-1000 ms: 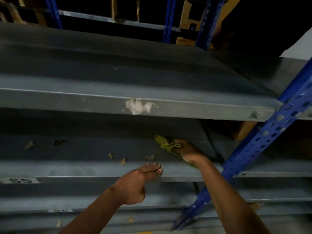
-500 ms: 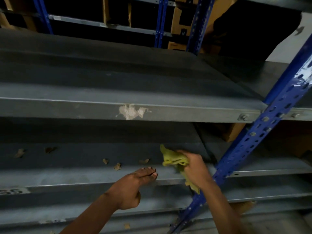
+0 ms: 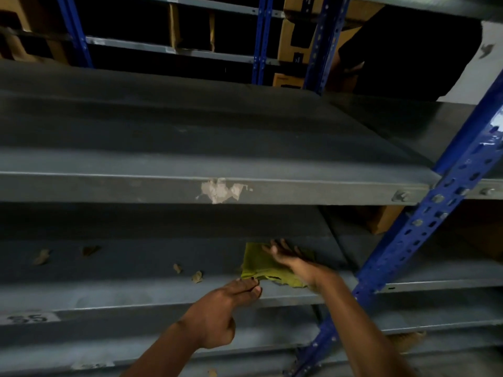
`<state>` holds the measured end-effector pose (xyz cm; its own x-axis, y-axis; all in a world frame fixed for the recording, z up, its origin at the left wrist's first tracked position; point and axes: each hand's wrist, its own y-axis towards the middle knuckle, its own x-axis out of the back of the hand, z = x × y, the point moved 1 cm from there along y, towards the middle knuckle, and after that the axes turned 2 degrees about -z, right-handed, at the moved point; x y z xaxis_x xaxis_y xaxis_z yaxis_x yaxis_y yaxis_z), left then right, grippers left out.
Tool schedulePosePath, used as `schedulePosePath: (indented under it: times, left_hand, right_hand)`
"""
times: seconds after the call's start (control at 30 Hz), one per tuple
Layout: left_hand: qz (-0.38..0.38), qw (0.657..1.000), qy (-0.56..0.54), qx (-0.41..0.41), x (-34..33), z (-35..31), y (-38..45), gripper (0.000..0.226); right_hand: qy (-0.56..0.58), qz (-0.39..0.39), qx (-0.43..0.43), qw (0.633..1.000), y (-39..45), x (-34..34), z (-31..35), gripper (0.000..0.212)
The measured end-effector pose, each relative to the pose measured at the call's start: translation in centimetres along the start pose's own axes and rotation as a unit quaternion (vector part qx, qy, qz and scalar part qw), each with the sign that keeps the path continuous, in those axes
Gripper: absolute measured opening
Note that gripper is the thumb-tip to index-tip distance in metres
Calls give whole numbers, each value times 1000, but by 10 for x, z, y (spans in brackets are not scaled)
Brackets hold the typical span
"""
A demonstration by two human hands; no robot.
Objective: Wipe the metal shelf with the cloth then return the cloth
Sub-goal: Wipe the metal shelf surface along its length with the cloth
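Shelf (image 3: pixel 109 270) edge; right hand (image 3: pixel 285 254) atop cloth (image 3: pixel 261 268)

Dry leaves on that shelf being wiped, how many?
4: two far left, two left of the cloth at and. More may hide under it.

Blue perforated upright (image 3: pixel 424 232) at right edge. Torn label remnant (image 3: pixel 221 190) on upper beam. Cardboard boxes (image 3: pixel 295 34) behind. Dry leaf fragments (image 3: pixel 196 276) scattered.

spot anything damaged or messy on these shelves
Yes. A torn label remnant clings to the upper shelf's front edge, and dry leaf-like scraps litter the shelf left of the yellow cloth.
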<state>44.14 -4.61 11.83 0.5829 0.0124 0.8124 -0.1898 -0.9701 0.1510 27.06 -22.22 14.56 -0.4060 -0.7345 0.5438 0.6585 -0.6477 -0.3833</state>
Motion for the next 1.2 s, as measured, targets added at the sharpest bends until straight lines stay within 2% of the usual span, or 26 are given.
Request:
schedulePosePath:
  times: [0.03,0.07,0.13,0.2,0.3,0.37,0.5,0.67,0.77,0.9,1.1,1.2]
  left_hand:
    - [-2,1000,1,-1,0,0,0,87]
    - [-2,1000,2,-2,0,-1,0,88]
    - [-3,1000,3,-8,0,-1,0,89]
    - [-5,1000,3,-11,0,0,0,89]
    - [-9,1000,2,-8,-2,1,1,88]
    - [-9,1000,-1,-7,-3,2,1,89]
    - [-6,1000,2,-7,-5,5,1,90]
    - [-2,1000,12,-3,-8,5,-1,90]
    - [-4,1000,24,2,-13,4,-2,91]
    - [0,999,37,3,-15,3,-3,95]
    - [6,998,64,-15,-13,-4,-8,91]
    - [-8,994,96,-46,-8,-8,-23,84]
  right_hand:
    - [-134,-16,22,991,3,-2,-3,69]
    - [-262,-57,48,962,6,-6,-8,62]
    - [-381,-147,93,908,12,-13,-16,65]
    - [-378,-185,92,903,21,-15,-20,63]
    - [-333,-171,88,923,34,-11,-17,56]
    - [-317,-175,94,927,38,-13,-14,60]
    - [-345,-180,115,914,38,-25,-11,68]
    - [-359,-147,176,905,29,-40,-8,69]
    - [-314,-129,176,924,27,-39,3,64]
    - [-249,-141,179,941,36,-40,22,61]
    - [-274,-85,223,932,40,-61,24,46]
    - [-266,-82,247,928,33,-67,15,49]
